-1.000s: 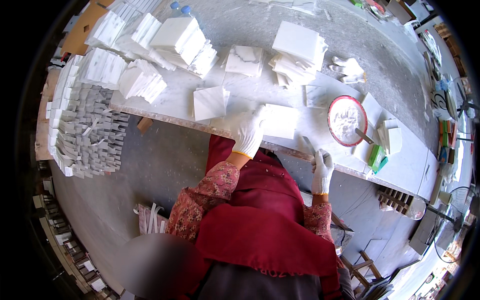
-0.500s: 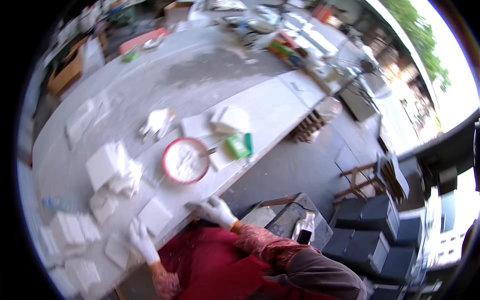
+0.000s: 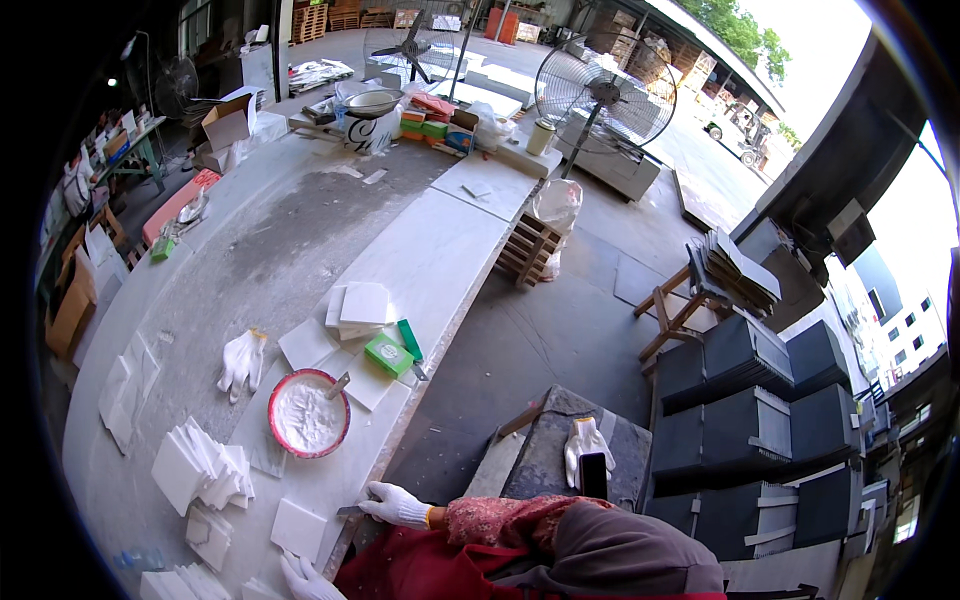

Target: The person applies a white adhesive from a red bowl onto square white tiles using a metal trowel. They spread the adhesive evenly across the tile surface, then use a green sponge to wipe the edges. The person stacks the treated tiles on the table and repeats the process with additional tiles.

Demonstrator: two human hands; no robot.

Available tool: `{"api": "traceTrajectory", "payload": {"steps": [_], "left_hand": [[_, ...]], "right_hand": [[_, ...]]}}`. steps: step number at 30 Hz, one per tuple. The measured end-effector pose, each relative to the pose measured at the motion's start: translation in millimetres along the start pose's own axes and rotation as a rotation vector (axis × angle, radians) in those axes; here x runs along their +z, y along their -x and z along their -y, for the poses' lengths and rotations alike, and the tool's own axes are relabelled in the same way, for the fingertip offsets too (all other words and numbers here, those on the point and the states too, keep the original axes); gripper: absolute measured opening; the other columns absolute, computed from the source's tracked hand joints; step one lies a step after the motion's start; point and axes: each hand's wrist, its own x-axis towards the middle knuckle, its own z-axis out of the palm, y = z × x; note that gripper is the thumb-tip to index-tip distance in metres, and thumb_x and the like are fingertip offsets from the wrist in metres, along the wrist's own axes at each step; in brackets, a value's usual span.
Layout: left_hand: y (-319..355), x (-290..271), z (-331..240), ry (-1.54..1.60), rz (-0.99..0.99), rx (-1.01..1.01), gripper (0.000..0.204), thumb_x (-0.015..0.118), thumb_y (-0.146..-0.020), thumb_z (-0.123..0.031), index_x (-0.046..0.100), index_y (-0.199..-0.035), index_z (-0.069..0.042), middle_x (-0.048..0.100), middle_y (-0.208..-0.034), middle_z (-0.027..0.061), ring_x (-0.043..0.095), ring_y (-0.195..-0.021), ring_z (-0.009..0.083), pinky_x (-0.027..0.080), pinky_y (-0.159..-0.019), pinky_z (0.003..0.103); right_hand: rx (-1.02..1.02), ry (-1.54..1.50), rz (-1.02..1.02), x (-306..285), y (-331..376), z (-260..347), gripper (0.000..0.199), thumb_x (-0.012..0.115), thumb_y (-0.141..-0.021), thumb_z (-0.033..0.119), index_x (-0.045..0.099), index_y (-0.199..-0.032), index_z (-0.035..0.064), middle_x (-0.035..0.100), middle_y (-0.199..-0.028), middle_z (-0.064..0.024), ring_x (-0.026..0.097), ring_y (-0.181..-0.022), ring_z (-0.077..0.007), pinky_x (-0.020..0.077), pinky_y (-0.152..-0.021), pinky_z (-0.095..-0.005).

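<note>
My right hand [image 3: 397, 503], in a white knit glove, grips a small flat putty knife [image 3: 350, 511] at the table's front edge. My left hand [image 3: 308, 578], gloved too, is partly cut off by the lower border; its fingers are stretched out beside the near edge of a square white tile [image 3: 297, 530]. Beyond both hands sits a red-rimmed bowl [image 3: 349, 408] of white paste [image 3: 306, 416], a flat-handled tool [image 3: 341, 382] standing in it. Stacked white tiles [image 3: 200, 467] lie to its left, and further tiles [image 3: 364, 305] behind it.
A green box [image 3: 388, 354] rests on tiles near the table edge. A spare glove [image 3: 242, 362] lies left of the bowl. At my right, a low bench [image 3: 535, 455] bears a phone [image 3: 593, 475] and gloves [image 3: 580, 440], with dark slab stacks [image 3: 735, 440] beyond. Two fans [image 3: 604, 95] stand behind.
The view has swung and sharpened, so the table, bowl and both hands appear lower and further left. My right hand still holds the putty knife; my left remains by the tile.
</note>
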Motion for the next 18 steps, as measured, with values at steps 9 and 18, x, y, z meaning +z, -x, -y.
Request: {"api": "traceTrajectory", "payload": {"steps": [9, 18], "left_hand": [[4.2, 8.1, 10.2, 0.107, -0.053, -0.012, 0.048, 0.059, -0.095, -0.023, 0.053, -0.132, 0.007, 0.064, -0.127, 0.0198, 0.064, -0.110, 0.0299, 0.048, -0.094, 0.037], [-1.1, -0.9, -0.4, -0.060, -0.392, 0.165, 0.037, 0.075, -0.079, -0.023, 0.067, -0.114, -0.013, 0.071, -0.093, 0.0070, 0.066, -0.082, 0.0299, 0.052, -0.072, 0.042]], "right_hand": [[-0.022, 0.036, 0.043, 4.8, -2.4, 7.9, 0.019, 0.062, -0.094, 0.023, 0.058, -0.094, 0.0040, 0.058, -0.070, -0.0020, 0.055, -0.061, -0.0110, 0.0464, -0.057, -0.0295], [0.025, -0.135, 0.069, 5.8, 2.5, 0.2, 0.015, 0.061, -0.095, 0.019, 0.057, -0.084, 0.0099, 0.052, -0.064, 0.0043, 0.042, -0.054, -0.0026, 0.0336, -0.049, -0.0196]]}}
